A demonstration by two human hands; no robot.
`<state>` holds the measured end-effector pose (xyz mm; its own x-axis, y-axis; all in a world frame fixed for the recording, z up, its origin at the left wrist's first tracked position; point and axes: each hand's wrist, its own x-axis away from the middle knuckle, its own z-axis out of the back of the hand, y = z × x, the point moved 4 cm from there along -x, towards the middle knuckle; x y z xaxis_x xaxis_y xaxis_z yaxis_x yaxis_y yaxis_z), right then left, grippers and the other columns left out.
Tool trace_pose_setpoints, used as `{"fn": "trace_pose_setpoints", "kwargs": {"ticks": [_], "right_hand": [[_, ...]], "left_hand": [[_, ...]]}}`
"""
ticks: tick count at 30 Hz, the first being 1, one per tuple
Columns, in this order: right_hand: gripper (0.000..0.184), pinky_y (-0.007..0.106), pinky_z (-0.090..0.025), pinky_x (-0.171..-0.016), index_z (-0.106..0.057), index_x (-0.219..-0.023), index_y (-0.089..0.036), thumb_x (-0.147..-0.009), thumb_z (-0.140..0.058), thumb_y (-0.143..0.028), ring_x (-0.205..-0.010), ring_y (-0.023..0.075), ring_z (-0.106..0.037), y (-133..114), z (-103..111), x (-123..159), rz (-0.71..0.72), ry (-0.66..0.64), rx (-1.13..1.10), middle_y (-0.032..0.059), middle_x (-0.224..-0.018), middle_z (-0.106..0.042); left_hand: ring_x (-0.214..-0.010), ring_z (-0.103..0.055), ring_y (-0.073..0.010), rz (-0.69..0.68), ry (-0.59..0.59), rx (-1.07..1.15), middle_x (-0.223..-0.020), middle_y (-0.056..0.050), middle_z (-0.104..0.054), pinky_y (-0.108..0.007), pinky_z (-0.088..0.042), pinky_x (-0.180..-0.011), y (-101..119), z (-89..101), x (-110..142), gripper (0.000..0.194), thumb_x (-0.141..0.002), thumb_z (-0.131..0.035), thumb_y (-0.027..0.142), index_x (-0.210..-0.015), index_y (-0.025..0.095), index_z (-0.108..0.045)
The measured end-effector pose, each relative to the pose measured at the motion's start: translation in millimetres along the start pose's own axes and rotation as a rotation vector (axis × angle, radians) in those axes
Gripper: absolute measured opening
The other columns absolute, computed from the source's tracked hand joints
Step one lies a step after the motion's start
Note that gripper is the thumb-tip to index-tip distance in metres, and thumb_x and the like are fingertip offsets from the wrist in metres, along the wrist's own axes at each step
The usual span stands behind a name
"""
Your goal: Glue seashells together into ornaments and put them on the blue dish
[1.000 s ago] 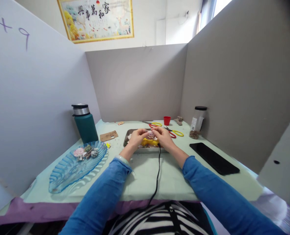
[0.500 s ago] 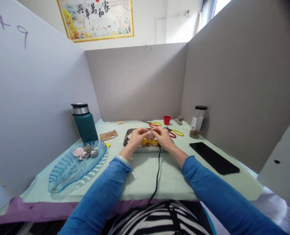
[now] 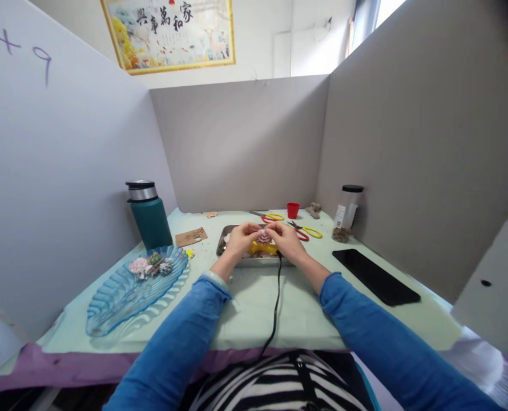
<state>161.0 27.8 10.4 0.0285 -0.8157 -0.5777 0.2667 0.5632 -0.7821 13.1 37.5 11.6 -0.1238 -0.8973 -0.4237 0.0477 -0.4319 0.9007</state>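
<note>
Hands nearly together, the left hand (image 3: 242, 240) and right hand (image 3: 285, 240) pinched a striped shell (image 3: 263, 236) between slightly parted thumbs and fingers above a metal tray (image 3: 254, 262). Below the shell lay a yellow tool (image 3: 263, 249), its black cord (image 3: 276, 308) trailing toward the table's near edge. Other shells (image 3: 154, 265) sat on a blue dish (image 3: 121, 302).

Gap between forearms (image 3: 181, 337); black cord (image 3: 277, 302) runs through, tray (image 3: 258, 262) beyond.

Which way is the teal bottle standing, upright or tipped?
Upright: the teal bottle rests on its base on the table, its black lid at the top.
</note>
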Motion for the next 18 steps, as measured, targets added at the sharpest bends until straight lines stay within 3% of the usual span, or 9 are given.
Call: {"fn": "trace_pose_setpoints", "kwargs": {"ticks": [18], "right_hand": [[0.019,0.030,-0.044,-0.067,-0.062,-0.072,-0.018,-0.074,-0.057,-0.036,-0.069,0.0173,-0.057,-0.8,1.4,-0.5,-0.006,-0.002,0.016,0.0020,-0.071,-0.064]], "left_hand": [[-0.067,-0.060,-0.0149,0.024,0.017,-0.026,-0.072,-0.004,-0.067,-0.027,-0.048,-0.065,2.4,0.9,0.7,0.032,-0.058,-0.079,0.038,-0.077,0.014,-0.069]]}}
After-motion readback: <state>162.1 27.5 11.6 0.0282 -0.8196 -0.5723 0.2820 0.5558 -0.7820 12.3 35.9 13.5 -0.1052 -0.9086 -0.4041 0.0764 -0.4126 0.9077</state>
